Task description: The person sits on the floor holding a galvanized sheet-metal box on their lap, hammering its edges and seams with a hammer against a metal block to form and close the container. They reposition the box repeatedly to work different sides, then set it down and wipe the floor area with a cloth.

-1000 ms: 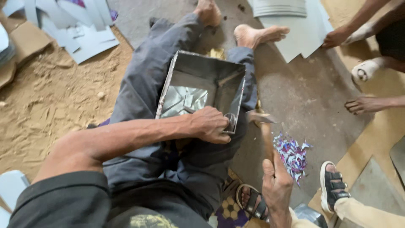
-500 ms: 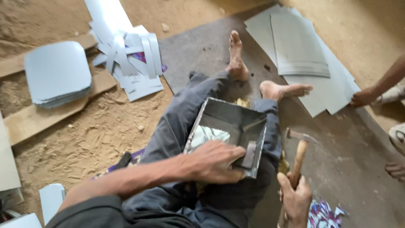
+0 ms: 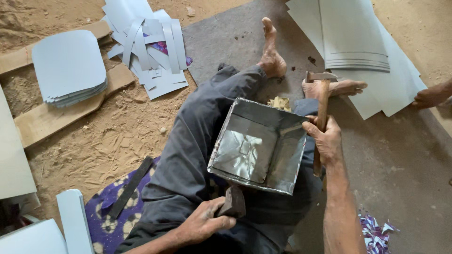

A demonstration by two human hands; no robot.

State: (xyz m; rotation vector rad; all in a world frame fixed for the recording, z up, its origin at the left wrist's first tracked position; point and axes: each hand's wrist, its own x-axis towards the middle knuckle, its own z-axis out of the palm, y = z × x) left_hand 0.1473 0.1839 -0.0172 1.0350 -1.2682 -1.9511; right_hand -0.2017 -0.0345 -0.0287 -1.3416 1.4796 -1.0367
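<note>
A shiny sheet-metal tray (image 3: 287, 150) with upturned walls rests on my lap, open side up. My right hand (image 3: 325, 138) grips the wooden handle of a hammer (image 3: 322, 89) at the tray's right wall, with the metal head raised over my foot. My left hand (image 3: 205, 221) is closed around a dark metal block (image 3: 234, 201) just below the tray's near edge. My legs in dark trousers stretch forward, bare feet on a grey mat (image 3: 395, 160).
A stack of rounded grey sheets (image 3: 68, 66) lies on a wooden plank at left. Cut metal strips (image 3: 150, 47) are piled beyond my knee. Large flat sheets (image 3: 353, 37) lie top right, where another person's hand (image 3: 431, 96) rests. Shiny scraps (image 3: 376, 233) lie bottom right.
My right hand has swung the hammer up from beside my lap to the tray's right wall. My left hand has left the tray's inside and now holds the block below the tray's near edge.
</note>
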